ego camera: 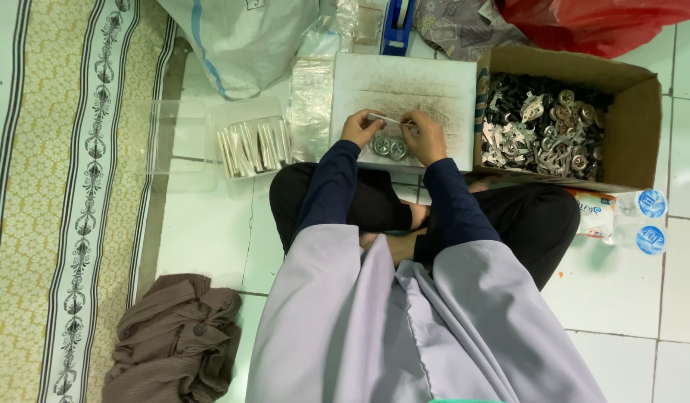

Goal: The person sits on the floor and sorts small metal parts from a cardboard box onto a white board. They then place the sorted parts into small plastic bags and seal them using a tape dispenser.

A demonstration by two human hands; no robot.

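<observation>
Pale lilac garment (405, 328) fills the lower frame, draped over the person's crossed legs in black trousers (524, 216), seated on a white tiled floor (621, 298). Dark blue sleeves run up to both hands. Left hand (358, 128) and right hand (426, 138) meet over a low white board (434, 82), smudged grey, serving as the tabletop. Fingers of both hands are pressed together, pinching the two ends of a thin pale strip (390, 119) held level between them, just above the board. Two round metal pieces (390, 147) lie on the board directly below the strip, close to the hands.

Right of the board, touching its edge: open cardboard box (636, 112) heaped with small metal parts (546, 127), round and flat ones mixed. Left of the board: clear plastic tray (210, 119) holding a row of pale strips (252, 145). Two capped water bottles (640, 220) lie on the floor by the right knee. Crumpled brown cloth (173, 336) at lower left, beside a patterned rug (54, 201). White sack (240, 37) and red bag (599, 22) at the top edge.
</observation>
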